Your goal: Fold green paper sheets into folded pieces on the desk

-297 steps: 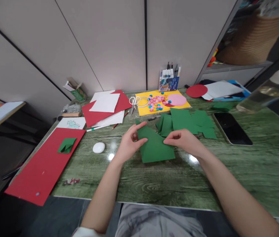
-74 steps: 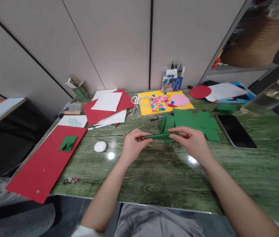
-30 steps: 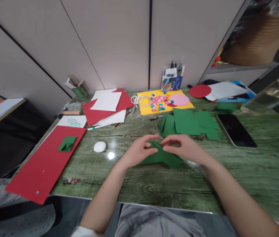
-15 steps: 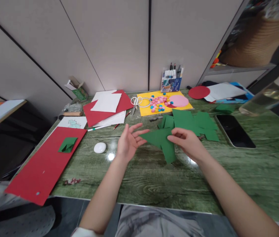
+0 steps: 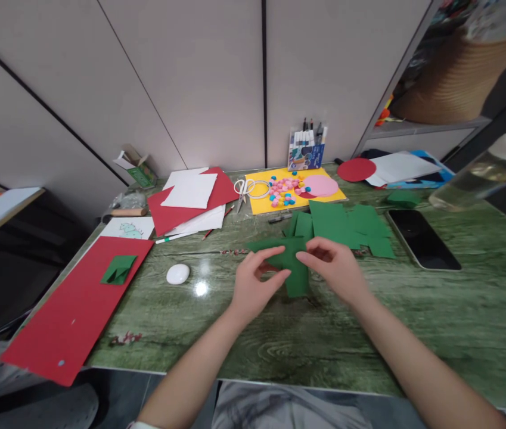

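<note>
We note both forearms reaching in from the near edge of the green wood-grain table (image 5: 279,351), meeting at its middle. Left hand (image 5: 255,285): thumb and fingers closed in a pinch on the left near part of the folded green paper (image 5: 292,262). Right hand (image 5: 335,269): fingers curled, pinching the same piece at its right side. The paper sits between the two grips, slightly above the tabletop as far as we can judge; one flap runs leftward and far from the left hand, a second hangs toward us, so the long axis reads roughly left to right. Both hands touch it, neither clearly nearer.

Left of the hands: a white oval object (image 5: 177,274), then a red sheet (image 5: 74,310) carrying a small folded green piece (image 5: 118,269). Just beyond the hands: loose green sheets (image 5: 346,223); to their right a dark phone (image 5: 422,238). Farther still: scissors (image 5: 241,189) and a yellow sheet (image 5: 261,202) with coloured beads
</note>
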A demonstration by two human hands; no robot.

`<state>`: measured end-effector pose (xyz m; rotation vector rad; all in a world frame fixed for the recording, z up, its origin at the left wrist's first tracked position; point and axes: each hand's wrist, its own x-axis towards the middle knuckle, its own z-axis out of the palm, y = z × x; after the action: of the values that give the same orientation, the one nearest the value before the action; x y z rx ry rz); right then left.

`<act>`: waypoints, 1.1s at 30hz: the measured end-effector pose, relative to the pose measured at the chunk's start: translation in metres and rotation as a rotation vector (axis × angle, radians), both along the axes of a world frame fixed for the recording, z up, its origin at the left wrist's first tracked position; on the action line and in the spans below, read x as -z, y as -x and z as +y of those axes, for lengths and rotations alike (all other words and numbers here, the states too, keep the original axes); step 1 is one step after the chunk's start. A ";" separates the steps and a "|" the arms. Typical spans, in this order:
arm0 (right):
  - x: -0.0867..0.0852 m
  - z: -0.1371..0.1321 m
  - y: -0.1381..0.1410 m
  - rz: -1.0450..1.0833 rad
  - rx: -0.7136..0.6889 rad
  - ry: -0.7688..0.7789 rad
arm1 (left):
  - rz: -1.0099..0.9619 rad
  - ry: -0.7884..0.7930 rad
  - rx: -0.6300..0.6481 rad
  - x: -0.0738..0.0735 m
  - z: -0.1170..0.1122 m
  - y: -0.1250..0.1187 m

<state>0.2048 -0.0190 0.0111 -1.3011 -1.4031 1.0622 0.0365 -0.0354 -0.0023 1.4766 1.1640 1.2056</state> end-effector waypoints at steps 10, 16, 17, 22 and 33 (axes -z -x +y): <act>0.000 -0.003 0.005 0.083 -0.020 0.060 | 0.078 0.030 -0.086 0.001 -0.004 -0.003; -0.001 -0.002 0.002 0.041 -0.056 0.101 | 0.041 0.083 -0.077 0.001 -0.003 -0.002; -0.001 -0.002 0.002 0.042 -0.057 0.105 | 0.049 0.078 -0.083 0.001 -0.003 -0.002; -0.002 -0.001 0.003 0.055 -0.063 0.123 | 0.146 0.052 -0.076 -0.004 -0.005 -0.002; -0.002 -0.002 0.000 0.122 0.042 0.085 | 0.232 0.071 -0.002 -0.005 -0.004 -0.001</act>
<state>0.2044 -0.0211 0.0131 -1.2981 -1.2473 1.1634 0.0370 -0.0395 0.0026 1.5926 1.3482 1.0024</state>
